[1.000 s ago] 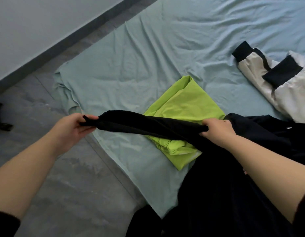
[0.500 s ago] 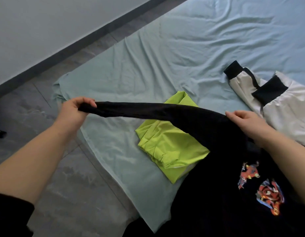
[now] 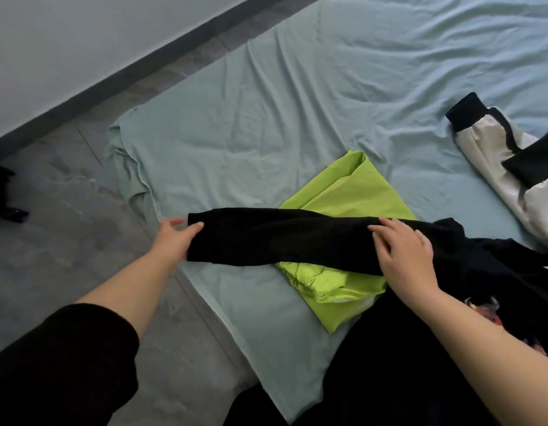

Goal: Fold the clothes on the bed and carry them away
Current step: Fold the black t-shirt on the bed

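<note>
Green top (image 3: 343, 192) folded at bed (image 3: 266, 118) corner; left hand (image 3: 172, 239) seemingly grips black sleeve (image 3: 282, 241), right hand (image 3: 405, 256) flat; jacket (image 3: 497, 158) unfolded.

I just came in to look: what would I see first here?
The bright green folded cloth in the middle of the blue sheet jumps out first. A long black sleeve lies stretched across it, the left hand holding its end and the right hand pressing on it. A white-and-black garment lies at the right edge.

Home bedroom: sheeted bed (image 3: 297, 118), scattered clothes (image 3: 497, 155).
</note>
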A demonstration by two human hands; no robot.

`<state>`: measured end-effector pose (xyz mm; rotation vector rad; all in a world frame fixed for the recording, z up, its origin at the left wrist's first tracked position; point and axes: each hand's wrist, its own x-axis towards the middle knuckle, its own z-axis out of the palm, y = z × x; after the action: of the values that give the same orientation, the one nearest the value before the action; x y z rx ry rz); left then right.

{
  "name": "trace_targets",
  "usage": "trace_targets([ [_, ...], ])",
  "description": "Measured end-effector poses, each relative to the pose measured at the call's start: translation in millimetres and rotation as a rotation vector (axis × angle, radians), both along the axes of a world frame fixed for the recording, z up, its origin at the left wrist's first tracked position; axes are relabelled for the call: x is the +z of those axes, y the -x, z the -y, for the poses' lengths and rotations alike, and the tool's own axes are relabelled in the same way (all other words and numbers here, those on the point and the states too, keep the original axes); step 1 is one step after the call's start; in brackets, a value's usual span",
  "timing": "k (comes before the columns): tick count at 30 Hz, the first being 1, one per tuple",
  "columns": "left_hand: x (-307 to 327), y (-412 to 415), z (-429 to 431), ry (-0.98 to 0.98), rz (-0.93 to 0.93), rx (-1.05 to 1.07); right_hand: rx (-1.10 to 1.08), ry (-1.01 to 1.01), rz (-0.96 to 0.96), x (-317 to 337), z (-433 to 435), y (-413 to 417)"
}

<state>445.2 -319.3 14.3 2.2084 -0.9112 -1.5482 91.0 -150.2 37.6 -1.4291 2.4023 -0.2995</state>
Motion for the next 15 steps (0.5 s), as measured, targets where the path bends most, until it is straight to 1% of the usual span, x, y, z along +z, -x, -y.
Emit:
trace_targets([
  [1, -4, 0, 0, 0.018, 0.038, -0.023, -0.053, 0.055, 0.01, -1, 8, 2],
  [2, -6, 1, 1, 0.027, 0.05, -0.044, -0.112, 0.068, 0.02, -1, 18, 6],
  [3, -9, 3, 3, 0.039, 0.046, -0.07, -0.141, 0.016, 0.025, -2, 30, 11],
  [4, -9, 4, 5, 0.07, 0.04, -0.106, -0.132, -0.092, 0.036, -3, 40, 16],
  [6, -1, 8, 12, 0.194, 0.049, -0.174, -0.053, -0.347, 0.112, -3, 62, 25],
  [8, 15, 9, 23, 0.34, 0.044, -0.198, 0.027, -0.529, 0.208, 5, 80, 32],
  [10, 38, 8, 38, 0.435, 0.021, -0.199, 0.086, -0.738, 0.244, 20, 92, 32],
  [12, 64, 7, 56, 0.522, -0.005, -0.21, 0.033, -0.931, 0.296, 35, 98, 30],
  [13, 77, 7, 66, 0.569, -0.019, -0.22, 0.0, -0.984, 0.366, 42, 100, 31],
  [15, 104, 11, 87, 0.633, -0.044, -0.248, -0.004, -0.979, 0.587, 57, 106, 34],
])
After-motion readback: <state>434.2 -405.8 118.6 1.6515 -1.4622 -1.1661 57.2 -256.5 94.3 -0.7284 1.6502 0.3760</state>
